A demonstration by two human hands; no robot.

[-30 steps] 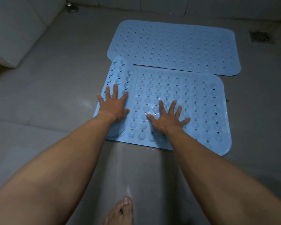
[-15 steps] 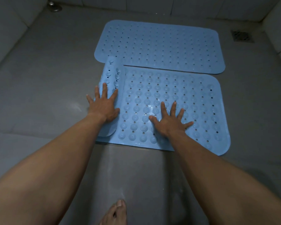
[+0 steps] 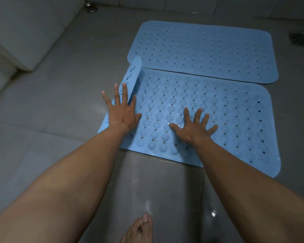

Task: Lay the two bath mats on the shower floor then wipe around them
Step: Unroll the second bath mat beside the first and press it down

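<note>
Two light-blue perforated bath mats lie side by side on the grey shower floor. The far mat (image 3: 204,51) is flat. The near mat (image 3: 232,120) is flat except for its left end (image 3: 133,74), which curls upward and shows suction cups. My left hand (image 3: 121,113) presses flat with fingers spread on that curled left end. My right hand (image 3: 193,127) rests palm down, fingers spread, on the middle of the near mat. Neither hand grips anything.
A white tiled ledge (image 3: 28,32) rises at the left. A floor drain (image 3: 300,38) sits at the far right and a metal fitting (image 3: 90,7) at the far left corner. My bare foot (image 3: 139,230) stands on the wet floor below.
My left hand has slid leftward, pushing the curled flap down so less of it stands up. The right hand stays pressed on the mat. The view has shifted.
</note>
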